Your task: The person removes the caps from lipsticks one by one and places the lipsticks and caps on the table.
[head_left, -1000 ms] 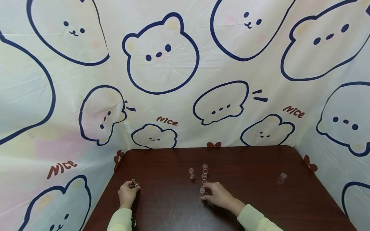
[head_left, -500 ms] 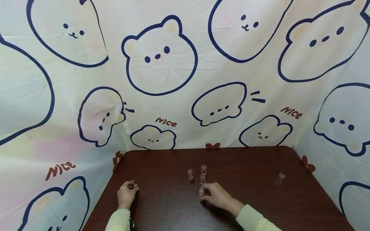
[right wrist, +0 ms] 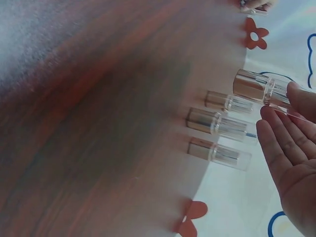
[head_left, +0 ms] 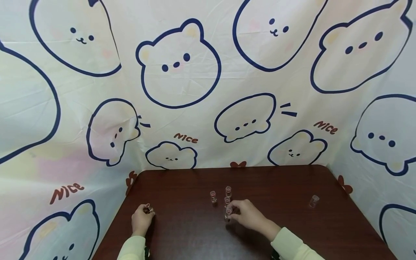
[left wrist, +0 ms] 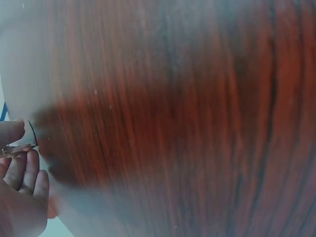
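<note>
My right hand [head_left: 248, 216] pinches a lipstick tube [head_left: 228, 213] with a gold base and clear upper part. In the right wrist view this tube [right wrist: 252, 88] is upright, its base raised off the table. Just beyond it stand three similar tubes: one at left [head_left: 212, 196], one at the back [head_left: 228, 191] and one nearest the hand [head_left: 227, 200]. At the table's left side my left hand [head_left: 141, 221] holds another small tube [head_left: 148, 208], partly hidden by the fingers. Only the fingers and a clear edge of it show in the left wrist view.
A clear, cap-like cylinder [head_left: 313, 201] stands by itself on the right side of the dark wooden table [head_left: 188, 231]. A cloth printed with bears [head_left: 177, 79] hangs around the table's back and sides.
My right hand has lifted its lipstick tube slightly off the table. The left hand stays in place with its tube. The view has shifted slightly.
</note>
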Available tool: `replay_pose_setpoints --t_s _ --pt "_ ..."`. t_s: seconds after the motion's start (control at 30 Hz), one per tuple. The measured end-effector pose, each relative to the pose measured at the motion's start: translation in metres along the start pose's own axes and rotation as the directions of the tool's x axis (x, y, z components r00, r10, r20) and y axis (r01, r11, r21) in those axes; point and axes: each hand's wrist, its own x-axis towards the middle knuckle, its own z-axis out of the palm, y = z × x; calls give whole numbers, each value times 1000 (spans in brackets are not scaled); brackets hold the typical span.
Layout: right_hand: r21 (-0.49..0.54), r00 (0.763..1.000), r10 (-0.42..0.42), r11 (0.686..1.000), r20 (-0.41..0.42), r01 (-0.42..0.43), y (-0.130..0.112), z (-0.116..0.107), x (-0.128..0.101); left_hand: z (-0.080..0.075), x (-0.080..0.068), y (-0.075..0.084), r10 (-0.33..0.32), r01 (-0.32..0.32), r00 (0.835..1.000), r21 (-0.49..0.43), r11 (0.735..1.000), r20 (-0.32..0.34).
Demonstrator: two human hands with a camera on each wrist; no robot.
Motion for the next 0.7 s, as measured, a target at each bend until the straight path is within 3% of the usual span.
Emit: replay_pose_setpoints --t_s 0.4,0.7 --pt "-57 997 -10 998 -82 6 -9 -20 0 -4 1 -1 -9 9 1000 3 1000 30" --pt "-5 985 3 1000 -172 -4 -16 -36 -1 -8 3 3 -52 53 997 -16 998 54"
